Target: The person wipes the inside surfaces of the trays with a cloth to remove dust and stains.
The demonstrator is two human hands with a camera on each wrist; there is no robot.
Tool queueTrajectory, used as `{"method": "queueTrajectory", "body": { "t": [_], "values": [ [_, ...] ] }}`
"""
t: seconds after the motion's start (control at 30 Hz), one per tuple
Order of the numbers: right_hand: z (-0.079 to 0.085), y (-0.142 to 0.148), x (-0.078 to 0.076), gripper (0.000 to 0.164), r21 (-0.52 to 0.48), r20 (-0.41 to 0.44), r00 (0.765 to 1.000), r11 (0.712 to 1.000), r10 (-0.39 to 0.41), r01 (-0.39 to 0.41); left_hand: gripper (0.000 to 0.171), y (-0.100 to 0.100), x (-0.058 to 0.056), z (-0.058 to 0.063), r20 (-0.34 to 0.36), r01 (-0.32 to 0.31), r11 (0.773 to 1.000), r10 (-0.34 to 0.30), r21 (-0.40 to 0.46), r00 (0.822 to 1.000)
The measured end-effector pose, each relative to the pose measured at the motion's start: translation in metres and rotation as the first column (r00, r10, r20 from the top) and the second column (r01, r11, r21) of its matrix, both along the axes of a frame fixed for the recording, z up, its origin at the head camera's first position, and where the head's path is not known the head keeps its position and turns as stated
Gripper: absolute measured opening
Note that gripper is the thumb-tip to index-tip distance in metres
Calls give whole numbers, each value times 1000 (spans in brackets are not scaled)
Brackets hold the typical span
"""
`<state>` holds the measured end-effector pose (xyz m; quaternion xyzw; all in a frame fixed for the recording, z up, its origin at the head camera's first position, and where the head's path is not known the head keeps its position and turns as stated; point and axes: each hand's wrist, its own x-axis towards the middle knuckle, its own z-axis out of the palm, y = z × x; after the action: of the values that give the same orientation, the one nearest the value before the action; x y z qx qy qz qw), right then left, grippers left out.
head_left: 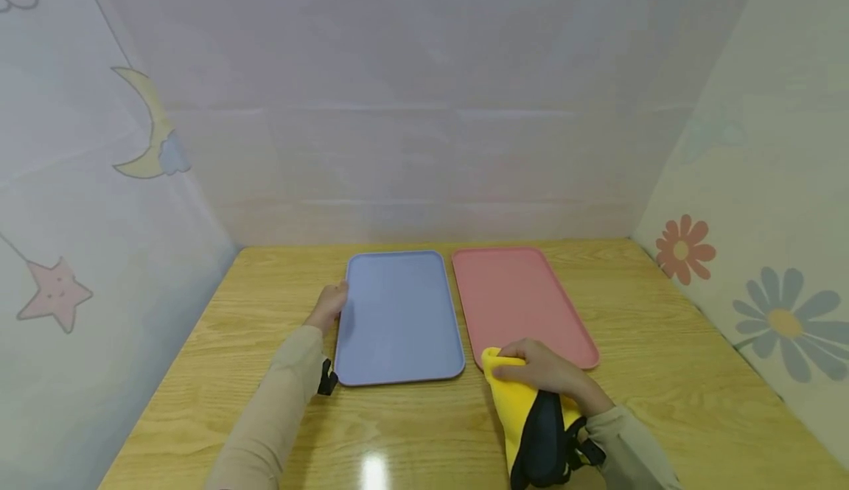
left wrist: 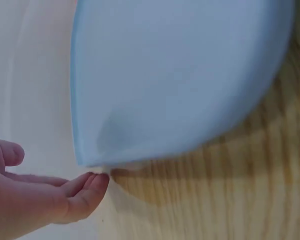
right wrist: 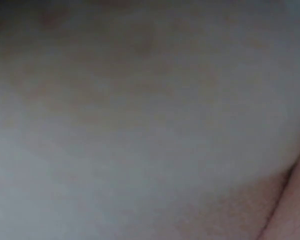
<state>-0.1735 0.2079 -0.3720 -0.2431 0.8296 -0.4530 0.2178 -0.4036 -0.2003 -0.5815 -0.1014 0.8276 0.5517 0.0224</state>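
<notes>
My left hand (head_left: 329, 303) is at the left side of the blue tray (head_left: 398, 320), which lies flat on the table. Seen from the left wrist, the fingertips (left wrist: 101, 184) meet the tray's rim from outside, while the thumb stays apart from it. My right hand (head_left: 547, 368) grips a folded yellow cloth (head_left: 507, 394) over the near edge of the pink tray (head_left: 517, 302). The cloth hangs down toward the table's front, partly behind the black wrist camera. A blurred pale surface fills most of the right wrist view, with some skin at the lower right.
Both trays lie side by side on the wooden table (head_left: 411, 431), a narrow gap between them. White printed sheets rise behind the table and on both sides, with a moon (head_left: 149, 125) on the left and flowers (head_left: 785, 323) on the right.
</notes>
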Motion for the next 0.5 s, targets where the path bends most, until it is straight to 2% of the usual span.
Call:
{"method": "queueTrajectory", "body": {
  "t": [0.1, 0.13, 0.17, 0.23, 0.27, 0.33, 0.4, 0.43, 0.5],
  "values": [
    [-1, 2, 0, 26, -7, -1, 1000, 1000, 2, -2, 46, 11, 2, 7, -127, -89, 996, 84, -32, 988],
    [-2, 2, 0, 26, -11, 1, 1000, 1000, 2, -2, 41, 17, 5, 15, -135, -102, 995, 99, -15, 986],
    [-2, 2, 0, 26, -13, 2, 1000, 1000, 2, -2, 37, 24, 5, 17, -182, -123, 992, 120, -5, 976],
    [-2, 3, 0, 25, -19, 5, 1000, 1000, 2, -2, 39, 39, 5, 26, -195, -125, 992, 127, 19, 973],
    [-2, 3, 0, 25, -23, 6, 1000, 1000, 3, -3, 39, 46, 2, 26, -206, -125, 992, 126, 15, 970],
    [-3, 3, 0, 25, -26, 3, 1000, 1000, 5, -5, 40, 62, -7, 22, -200, -87, 996, 85, 1, 976],
    [-3, 3, 0, 26, -26, -2, 1000, 1000, 11, -11, 38, 76, -22, 9, -232, -56, 998, 47, -32, 971],
    [-3, 2, 0, 26, -26, -7, 1000, 1000, 14, -14, 36, 82, -27, 4, -264, -40, 998, 26, -47, 964],
    [-2, 2, -1, 26, -29, -13, 1000, 999, 23, -24, 32, 96, -31, 1, -304, -6, 997, -18, -77, 953]
  ]
}}
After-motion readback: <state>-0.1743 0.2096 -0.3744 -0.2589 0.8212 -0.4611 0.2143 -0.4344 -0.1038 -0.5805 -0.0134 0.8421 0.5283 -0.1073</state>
